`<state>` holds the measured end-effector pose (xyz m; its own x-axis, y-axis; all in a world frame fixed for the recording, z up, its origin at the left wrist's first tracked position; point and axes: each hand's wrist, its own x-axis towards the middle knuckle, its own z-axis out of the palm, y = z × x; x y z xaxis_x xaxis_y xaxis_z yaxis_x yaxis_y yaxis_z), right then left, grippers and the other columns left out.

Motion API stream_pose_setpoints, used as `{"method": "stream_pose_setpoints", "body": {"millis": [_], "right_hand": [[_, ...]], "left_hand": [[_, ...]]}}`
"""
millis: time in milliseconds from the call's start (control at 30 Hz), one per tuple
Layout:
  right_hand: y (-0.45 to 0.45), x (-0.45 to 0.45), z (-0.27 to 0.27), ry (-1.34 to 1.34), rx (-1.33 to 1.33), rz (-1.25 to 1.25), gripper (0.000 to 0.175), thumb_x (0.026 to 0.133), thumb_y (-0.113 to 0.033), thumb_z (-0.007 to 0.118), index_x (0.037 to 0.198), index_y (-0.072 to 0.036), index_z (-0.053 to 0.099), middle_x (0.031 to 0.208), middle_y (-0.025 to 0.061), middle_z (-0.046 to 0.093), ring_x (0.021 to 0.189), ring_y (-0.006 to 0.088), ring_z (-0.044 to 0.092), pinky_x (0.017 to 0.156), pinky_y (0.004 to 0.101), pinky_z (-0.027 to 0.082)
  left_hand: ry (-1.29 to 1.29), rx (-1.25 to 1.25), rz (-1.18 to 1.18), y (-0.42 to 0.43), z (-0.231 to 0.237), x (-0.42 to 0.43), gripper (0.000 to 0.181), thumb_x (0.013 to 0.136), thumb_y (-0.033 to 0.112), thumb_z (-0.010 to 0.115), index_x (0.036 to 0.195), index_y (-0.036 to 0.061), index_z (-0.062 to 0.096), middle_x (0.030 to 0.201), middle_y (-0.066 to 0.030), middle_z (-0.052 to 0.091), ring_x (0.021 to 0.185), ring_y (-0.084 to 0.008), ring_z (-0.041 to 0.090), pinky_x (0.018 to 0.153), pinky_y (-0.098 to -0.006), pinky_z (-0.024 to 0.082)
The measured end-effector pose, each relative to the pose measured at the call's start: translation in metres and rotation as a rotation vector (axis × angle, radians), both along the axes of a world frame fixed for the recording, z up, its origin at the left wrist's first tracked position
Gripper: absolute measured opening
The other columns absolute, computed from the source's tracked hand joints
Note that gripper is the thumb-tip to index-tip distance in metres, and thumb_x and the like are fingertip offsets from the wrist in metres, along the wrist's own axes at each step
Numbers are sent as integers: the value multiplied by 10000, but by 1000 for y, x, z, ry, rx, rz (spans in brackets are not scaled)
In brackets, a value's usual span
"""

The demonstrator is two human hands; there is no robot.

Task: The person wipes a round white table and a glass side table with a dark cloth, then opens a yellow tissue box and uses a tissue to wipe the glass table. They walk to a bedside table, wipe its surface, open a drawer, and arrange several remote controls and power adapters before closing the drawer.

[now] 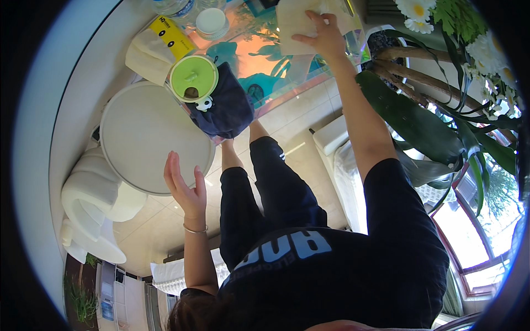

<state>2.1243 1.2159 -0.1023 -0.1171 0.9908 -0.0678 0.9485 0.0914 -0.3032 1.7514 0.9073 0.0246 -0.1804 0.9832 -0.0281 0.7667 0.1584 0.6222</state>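
My right hand [325, 38] lies on a cream cloth or paper sheet [290, 29] with its fingers spread. The sheet rests on a clear, iridescent acrylic table [298, 85]. Above the edge of a round, pale tabletop [153, 132], my left hand [188, 190] hangs in the air, holding nothing, fingers and thumb apart. At the acrylic table's near left corner sits a dark navy cloth [223, 111]. Beside it is a cup with a green lid [194, 77] and a small panda ornament [204, 103].
A yellow-and-cream soft pack [167, 41], a white-lidded jar [211, 22] and a clear plastic bottle [176, 7] stand at the back left. Large plant leaves [414, 116] reach close to my right arm. White seating [99, 190] is at the left, and a pale bench [333, 136] below the acrylic table.
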Motion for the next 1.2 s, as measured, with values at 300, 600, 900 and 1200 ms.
{"method": "stream_pose_setpoints", "body": {"millis": [300,600,900,1200], "right_hand": [[-34,-58,-11,174,-49,220,313,862,-235,695,1173,-248,664,1147,36,604,980,304,665,808,431,569],[-23,17,-24,-129,-64,-61,156,846,-200,642,998,-165,649,1076,117,609,976,371,650,790,490,562],[17,44,-51,-119,247,-183,206,854,-234,638,1010,-109,687,1144,199,597,967,424,640,818,499,551],[-75,-51,-18,60,-65,121,196,849,-199,677,999,-77,644,1107,176,590,825,377,675,706,481,577]], "left_hand": [[-24,4,24,14,2,7,588,873,13,664,1423,-28,459,1395,-211,527,1264,-386,529,1056,-440,440],[-24,-22,82,4,11,-3,545,904,12,642,1414,-43,459,1395,-218,529,1260,-380,533,1057,-439,442],[22,-33,76,-13,2,-1,515,917,21,627,1403,-42,468,1386,-222,532,1264,-382,529,1053,-449,440],[-9,20,75,7,10,4,502,914,24,638,1389,-39,489,1374,-215,540,1250,-376,540,1043,-440,446]]}}
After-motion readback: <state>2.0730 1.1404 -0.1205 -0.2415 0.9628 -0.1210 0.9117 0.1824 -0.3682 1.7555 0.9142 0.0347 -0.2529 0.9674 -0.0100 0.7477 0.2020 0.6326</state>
